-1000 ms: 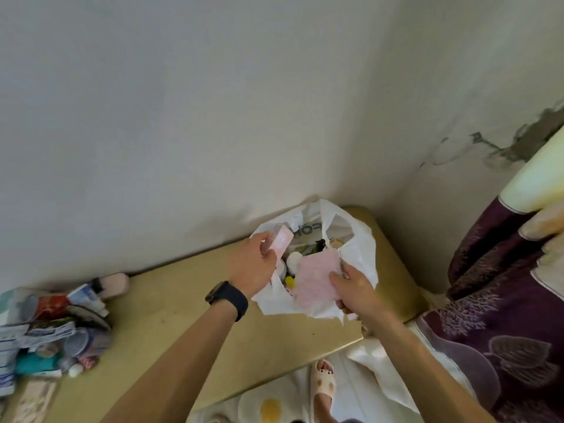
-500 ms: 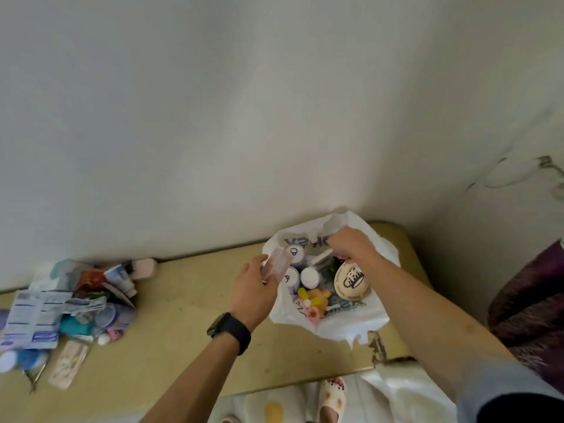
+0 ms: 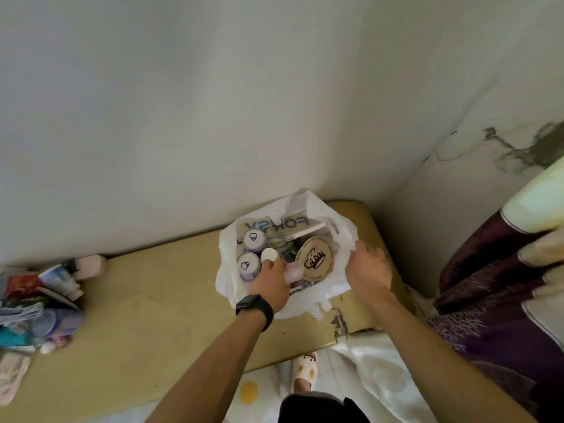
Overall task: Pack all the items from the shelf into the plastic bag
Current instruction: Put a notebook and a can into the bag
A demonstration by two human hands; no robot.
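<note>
A white plastic bag (image 3: 341, 236) stands open on the yellowish shelf (image 3: 158, 303) near the wall corner. Inside it I see two white bottles with purple marks (image 3: 254, 239), a white cap (image 3: 269, 255) and a round tan lid with a dark logo (image 3: 316, 258). My left hand (image 3: 272, 280), with a black watch on the wrist, reaches into the bag's mouth and grips a small pale pink item (image 3: 294, 273). My right hand (image 3: 369, 267) holds the bag's right edge with its fingers around the plastic.
A heap of tubes, packets and small containers (image 3: 45, 303) lies at the shelf's left end. A dark purple patterned cloth (image 3: 494, 300) hangs at the right. Below the shelf's front edge are a white cloth (image 3: 375, 370) and a slippered foot (image 3: 305, 370).
My left hand has carried the pink item from the bag's left rim down into its mouth. My right hand has come out of the bag and moved to its right edge.
</note>
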